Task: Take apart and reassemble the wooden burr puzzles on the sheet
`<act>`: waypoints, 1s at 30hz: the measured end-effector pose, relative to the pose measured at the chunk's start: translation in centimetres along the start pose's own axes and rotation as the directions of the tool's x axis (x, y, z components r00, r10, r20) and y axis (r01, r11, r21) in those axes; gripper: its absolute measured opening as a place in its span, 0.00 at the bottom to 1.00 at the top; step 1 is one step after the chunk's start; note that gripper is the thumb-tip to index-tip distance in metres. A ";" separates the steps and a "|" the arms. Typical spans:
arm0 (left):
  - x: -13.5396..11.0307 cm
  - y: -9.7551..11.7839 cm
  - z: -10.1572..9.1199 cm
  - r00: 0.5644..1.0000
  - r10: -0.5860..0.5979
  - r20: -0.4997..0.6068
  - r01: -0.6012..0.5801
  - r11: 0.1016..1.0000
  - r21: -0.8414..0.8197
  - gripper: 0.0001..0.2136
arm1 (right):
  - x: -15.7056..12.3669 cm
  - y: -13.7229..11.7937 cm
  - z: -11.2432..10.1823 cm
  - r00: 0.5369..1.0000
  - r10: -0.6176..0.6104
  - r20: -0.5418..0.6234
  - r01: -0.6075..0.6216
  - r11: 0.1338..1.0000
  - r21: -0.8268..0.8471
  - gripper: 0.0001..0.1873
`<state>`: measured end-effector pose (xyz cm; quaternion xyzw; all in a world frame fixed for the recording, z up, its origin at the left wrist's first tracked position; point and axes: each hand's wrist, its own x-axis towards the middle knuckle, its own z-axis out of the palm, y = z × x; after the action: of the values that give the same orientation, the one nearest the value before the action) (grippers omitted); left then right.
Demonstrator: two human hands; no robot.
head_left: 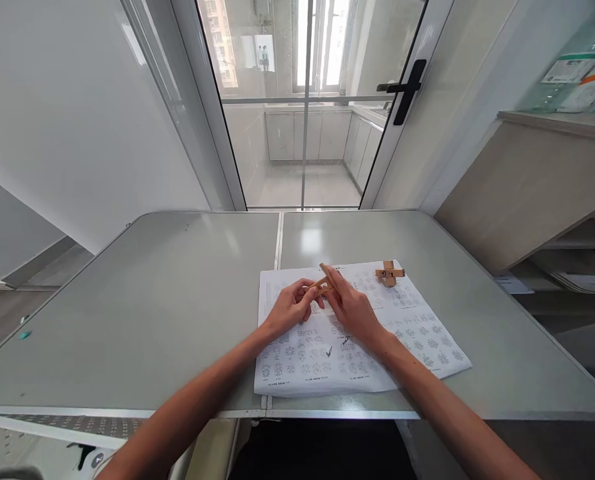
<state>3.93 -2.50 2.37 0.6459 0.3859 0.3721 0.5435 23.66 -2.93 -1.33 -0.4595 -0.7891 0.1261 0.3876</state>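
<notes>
My left hand (294,305) and my right hand (350,303) meet over a printed sheet, fingers closed around light-brown wooden puzzle pieces (323,268). One stick points up and away between the right fingers, and another lies across towards the left fingertips. How the pieces fit together is partly hidden by my fingers. Beneath both hands lies the white instruction sheet (297,367), with rows of small line drawings and a few dark pen marks. On its upper right part rests a wooden cross-shaped block (389,274) of interlocked pieces, apart from my hands.
The grey-green table (127,320) has a pale seam down its middle and a small teal bit (24,335) near its left edge. Beyond it stands a glass door with a black handle (404,90). At right, a wooden shelf (537,180) carries clear plastic bottles (577,77).
</notes>
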 end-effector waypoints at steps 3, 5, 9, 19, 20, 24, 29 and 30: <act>0.0 -0.2 0.4 1.000 0.004 -0.005 -0.004 1.000 0.012 0.20 | -0.1 -0.1 0.1 0.995 -0.063 0.083 0.067 0.997 -0.041 0.29; 0.0 -0.3 0.5 1.000 0.000 -0.020 0.001 1.000 0.012 0.20 | -0.1 -0.1 0.1 0.992 -0.070 0.109 0.078 0.995 -0.066 0.30; 0.0 -0.2 0.7 0.999 -0.007 -0.036 0.007 1.000 -0.005 0.20 | -0.1 0.0 -0.2 0.994 -0.039 0.102 0.049 0.993 -0.106 0.30; -0.2 -0.4 1.0 0.999 0.003 -0.034 -0.004 1.000 -0.026 0.19 | -0.1 -0.5 -0.4 0.991 0.085 0.101 -0.083 0.996 -0.024 0.29; -0.3 -0.4 1.0 0.999 -0.002 -0.033 0.001 1.000 -0.031 0.19 | -0.1 -0.5 -0.3 0.991 0.088 0.096 -0.086 0.996 -0.030 0.29; -0.3 -0.5 1.0 1.000 -0.011 -0.025 0.010 0.998 -0.055 0.19 | -0.2 -0.1 0.1 0.995 0.077 0.061 -0.071 0.993 -0.093 0.31; -0.4 -0.4 1.1 1.000 -0.010 -0.020 0.009 0.998 -0.058 0.19 | -0.3 0.1 0.2 0.996 0.072 0.047 -0.066 0.992 -0.105 0.32; -0.4 -0.3 1.1 1.000 -0.008 -0.024 0.007 0.998 -0.061 0.19 | -0.3 0.1 0.0 0.997 0.065 0.052 -0.059 0.993 -0.102 0.32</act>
<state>4.72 -3.33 1.90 0.6229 0.3833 0.3897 0.5596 23.78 -3.09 -1.56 -0.4990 -0.7901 0.1109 0.3382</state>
